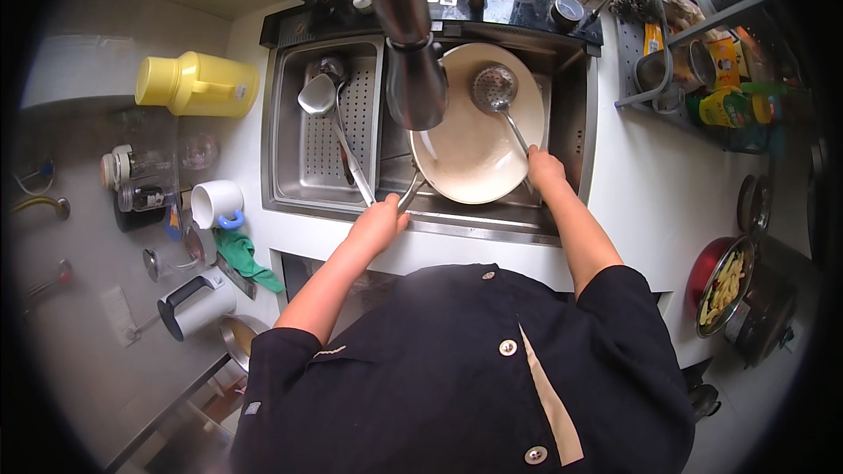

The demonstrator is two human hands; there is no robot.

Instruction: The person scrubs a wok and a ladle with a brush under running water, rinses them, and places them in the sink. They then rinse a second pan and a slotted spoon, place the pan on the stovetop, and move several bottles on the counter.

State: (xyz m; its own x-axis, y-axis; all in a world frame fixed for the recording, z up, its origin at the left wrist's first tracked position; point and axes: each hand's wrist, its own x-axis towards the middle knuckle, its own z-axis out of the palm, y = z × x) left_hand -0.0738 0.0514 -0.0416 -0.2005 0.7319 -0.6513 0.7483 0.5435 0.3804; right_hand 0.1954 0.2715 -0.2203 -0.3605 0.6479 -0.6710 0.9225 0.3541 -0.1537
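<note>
A cream-lined pan sits tilted in the stainless steel sink. My left hand is closed around the pan's handle at the sink's front rim. The long handle of a metal spatula also reaches this hand; whether my fingers hold it too, I cannot tell. The spatula's head lies over a perforated steel drainer on the left, beside a partly hidden ladle. In my right hand is the handle of a perforated skimmer, its bowl over the pan's inside.
A dark faucet hangs over the sink's middle. To the left are a yellow thermos jug, a white mug, a green cloth and an electric kettle. A grey rack and a bowl of food stand right.
</note>
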